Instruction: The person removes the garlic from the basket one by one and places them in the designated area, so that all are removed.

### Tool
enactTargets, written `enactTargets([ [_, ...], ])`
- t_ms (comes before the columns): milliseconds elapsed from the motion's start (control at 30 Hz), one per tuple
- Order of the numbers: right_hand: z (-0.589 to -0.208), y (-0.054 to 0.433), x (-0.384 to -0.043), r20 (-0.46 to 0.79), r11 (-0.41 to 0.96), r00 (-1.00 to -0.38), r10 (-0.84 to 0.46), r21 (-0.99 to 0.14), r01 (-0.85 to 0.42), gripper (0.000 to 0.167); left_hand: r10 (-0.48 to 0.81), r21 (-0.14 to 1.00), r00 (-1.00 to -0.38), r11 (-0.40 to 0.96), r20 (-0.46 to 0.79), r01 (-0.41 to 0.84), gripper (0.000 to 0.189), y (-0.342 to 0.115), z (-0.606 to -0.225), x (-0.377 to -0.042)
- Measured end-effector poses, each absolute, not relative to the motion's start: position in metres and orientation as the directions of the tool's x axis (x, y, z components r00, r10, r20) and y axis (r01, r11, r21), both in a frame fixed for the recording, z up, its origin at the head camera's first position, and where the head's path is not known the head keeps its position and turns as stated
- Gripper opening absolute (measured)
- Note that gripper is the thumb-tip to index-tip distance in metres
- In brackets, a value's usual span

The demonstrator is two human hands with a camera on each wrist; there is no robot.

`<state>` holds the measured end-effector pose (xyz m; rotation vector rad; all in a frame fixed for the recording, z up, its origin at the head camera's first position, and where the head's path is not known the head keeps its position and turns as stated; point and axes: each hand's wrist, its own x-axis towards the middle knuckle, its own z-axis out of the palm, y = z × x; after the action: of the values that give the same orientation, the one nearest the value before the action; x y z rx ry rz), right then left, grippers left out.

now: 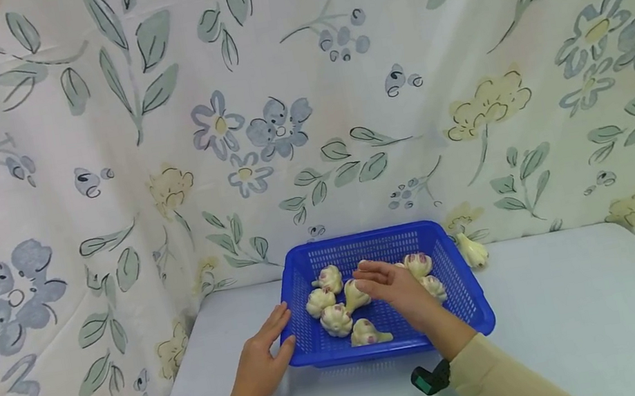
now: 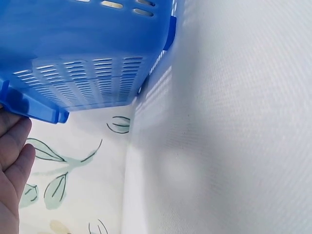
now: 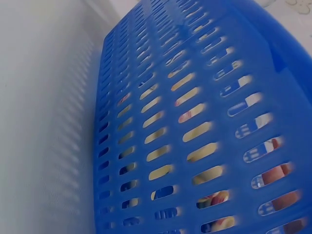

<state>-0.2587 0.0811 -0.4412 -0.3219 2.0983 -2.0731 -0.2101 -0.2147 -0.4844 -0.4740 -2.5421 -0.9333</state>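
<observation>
Garlic bulbs [image 1: 337, 321]: are lying loose inside the blue basket [image 1: 374, 350], several gathering in its left half, others showing toward its right side.
Outside bulb [image 1: 473, 252]: is resting on the worktop [image 1: 567, 296], just beyond the basket's right side, near its far corner.
Left hand [image 1: 262, 367]: I am touching the basket's left rim, fingers extending along it, thumb spreading apart toward the near corner.
Right hand [image 1: 401, 290]: I am holding it over the basket's middle, fingers bending loosely beside one bulb [image 1: 355, 294]; my thumb is not showing, so I cannot tell whether I am pinching anything.
Bulb handling: I am judging them light and firm, their smooth skins possibly slipping; the round body is looking surer to grip than the narrow neck.
Basket handling: I am reckoning its slotted wall light and slightly springy, the rim offering the best hold.
</observation>
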Motion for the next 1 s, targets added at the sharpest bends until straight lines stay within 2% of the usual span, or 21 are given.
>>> enactTargets([
  [233, -0.4434, 0.0769, -0.2567, 0.014, 0.140, -0.959, -0.283, -0.989, -0.055, 0.054, 0.178, 0.526, -0.860, 0.726, 0.478, 0.443, 0.049, -0.2157, -0.4852, -0.2101],
  [433, -0.4472, 0.0768, -0.2573, 0.008, 0.191, -0.951, -0.309, -0.979, -0.071, 0.052, 0.184, 0.518, -0.854, 0.727, 0.486, 0.451, 0.049, -0.2143, -0.4846, -0.2104],
  [700, -0.4487, 0.0772, -0.2562, -0.028, 0.331, -0.908, -0.417, -0.936, -0.123, 0.060, 0.184, 0.513, -0.848, 0.726, 0.497, 0.458, 0.048, -0.2141, -0.4860, -0.2101],
  [1000, -0.4472, 0.0762, -0.2574, -0.050, 0.399, -0.892, -0.450, -0.905, -0.150, 0.052, 0.191, 0.496, -0.843, 0.735, 0.502, 0.462, 0.047, -0.2148, -0.4878, -0.2115],
])
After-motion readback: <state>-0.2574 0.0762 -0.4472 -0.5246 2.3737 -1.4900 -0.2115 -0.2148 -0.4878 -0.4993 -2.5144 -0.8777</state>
